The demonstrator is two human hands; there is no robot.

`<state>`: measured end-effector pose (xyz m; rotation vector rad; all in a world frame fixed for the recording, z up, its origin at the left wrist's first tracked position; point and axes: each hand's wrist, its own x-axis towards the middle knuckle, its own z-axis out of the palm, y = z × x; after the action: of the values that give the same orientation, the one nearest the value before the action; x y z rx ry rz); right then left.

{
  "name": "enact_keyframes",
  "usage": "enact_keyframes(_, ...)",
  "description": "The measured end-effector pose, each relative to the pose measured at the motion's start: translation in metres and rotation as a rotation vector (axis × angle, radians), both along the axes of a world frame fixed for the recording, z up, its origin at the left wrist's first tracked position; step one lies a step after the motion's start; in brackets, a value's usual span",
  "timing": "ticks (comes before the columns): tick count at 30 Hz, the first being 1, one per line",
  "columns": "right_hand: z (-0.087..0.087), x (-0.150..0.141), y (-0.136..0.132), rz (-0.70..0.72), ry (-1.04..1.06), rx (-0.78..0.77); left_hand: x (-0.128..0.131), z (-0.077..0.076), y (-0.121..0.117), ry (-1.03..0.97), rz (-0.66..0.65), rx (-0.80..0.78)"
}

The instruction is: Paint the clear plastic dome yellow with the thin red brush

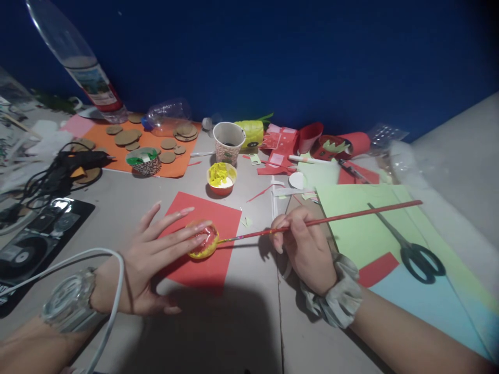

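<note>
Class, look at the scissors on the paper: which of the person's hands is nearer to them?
Right. The right hand, gripping the red brush, is left of the scissors; the left hand is much farther left, fingers on the yellow-rimmed disc.

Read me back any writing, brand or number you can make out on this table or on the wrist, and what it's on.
No text reads clearly.
Bottle label: blurred.
Watch: face too blurred.
Black printed sheet: pale marks at the picture's left edge, illegible.
Patterned cup with dark liquid: print too small.
</note>
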<state>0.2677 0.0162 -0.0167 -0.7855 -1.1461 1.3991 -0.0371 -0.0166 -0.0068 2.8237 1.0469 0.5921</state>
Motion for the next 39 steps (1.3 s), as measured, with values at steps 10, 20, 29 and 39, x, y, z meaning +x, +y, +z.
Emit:
enact_keyframes(10,0.0028,-0.0009,-0.0047,-0.009,-0.02,-0.045,0.0004,0.0026,0.0009,0.018,-0.017,0.001)
enact_keyframes(20,-0.0004,-0.0006,-0.0022,0.006,-0.014,-0.04,-0.0002,0.003,0.0018,0.026,-0.023,-0.003)
enact_keyframes(29,0.0027,0.0,-0.0069,0.084,-0.035,-0.03,-0.0005,-0.0007,0.0008,-0.003,-0.009,-0.05)
enact_keyframes(39,0.0008,-0.0004,-0.0022,0.001,-0.035,-0.029,0.0001,0.0029,0.0007,0.014,-0.015,-0.059)
